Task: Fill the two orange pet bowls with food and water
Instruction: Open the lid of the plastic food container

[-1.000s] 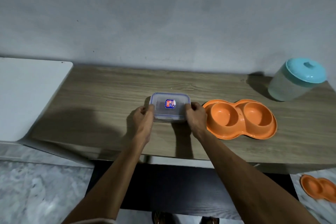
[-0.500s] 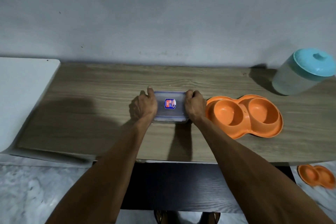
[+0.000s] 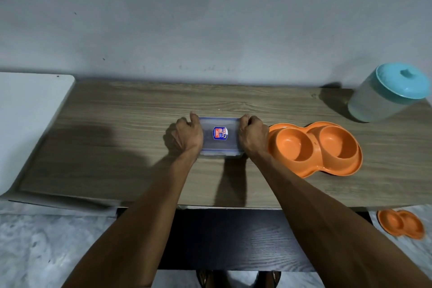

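Note:
A small clear rectangular container (image 3: 219, 134) with a blue-edged lid and a red-and-blue label rests on the wooden table (image 3: 117, 142). My left hand (image 3: 188, 135) grips its left side and my right hand (image 3: 252, 137) grips its right side, fingers curled over the lid's edges. Just right of my right hand sits an orange double pet bowl (image 3: 314, 147) with both wells empty. A second orange double bowl (image 3: 401, 223) lies on the floor at the lower right.
A translucent jar with a teal lid (image 3: 390, 93) stands at the table's back right corner. A white surface (image 3: 28, 119) adjoins the table's left end. A grey wall runs behind the table. Marble floor lies below.
Both hands have shifted from the container's near corners onto its left and right sides, fingers over the lid edges. The container stays on the table in the same spot.

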Demonstrator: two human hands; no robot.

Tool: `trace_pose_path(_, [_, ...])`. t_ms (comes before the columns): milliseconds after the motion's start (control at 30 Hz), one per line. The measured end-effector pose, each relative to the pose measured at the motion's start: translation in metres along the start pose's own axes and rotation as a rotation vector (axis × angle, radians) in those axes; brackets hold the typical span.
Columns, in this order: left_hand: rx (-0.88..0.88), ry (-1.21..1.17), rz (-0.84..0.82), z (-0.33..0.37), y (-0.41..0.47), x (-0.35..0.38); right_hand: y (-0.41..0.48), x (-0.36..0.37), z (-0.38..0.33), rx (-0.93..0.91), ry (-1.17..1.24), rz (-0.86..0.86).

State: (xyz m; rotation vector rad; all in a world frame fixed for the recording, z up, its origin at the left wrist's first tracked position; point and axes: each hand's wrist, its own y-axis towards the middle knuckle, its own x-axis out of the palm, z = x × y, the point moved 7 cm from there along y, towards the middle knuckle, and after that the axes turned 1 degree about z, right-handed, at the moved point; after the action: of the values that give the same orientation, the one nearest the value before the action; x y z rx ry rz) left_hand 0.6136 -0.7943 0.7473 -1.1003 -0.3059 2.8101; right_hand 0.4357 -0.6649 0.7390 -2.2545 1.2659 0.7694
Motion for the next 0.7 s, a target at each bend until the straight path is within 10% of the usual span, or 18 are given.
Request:
trace_pose_path(300, [-0.093, -0.197, -0.034, -0.006, -0.037, -0.028, 0.005, -0.009, -0.038, -0.249, -0.435, 0.008])
trace_pose_path(700, [-0.396, -0.784, -0.199, -0.037, -0.077, 0.029, 0.025, 0.069, -0.080, -0.222, -0.620, -0.505])
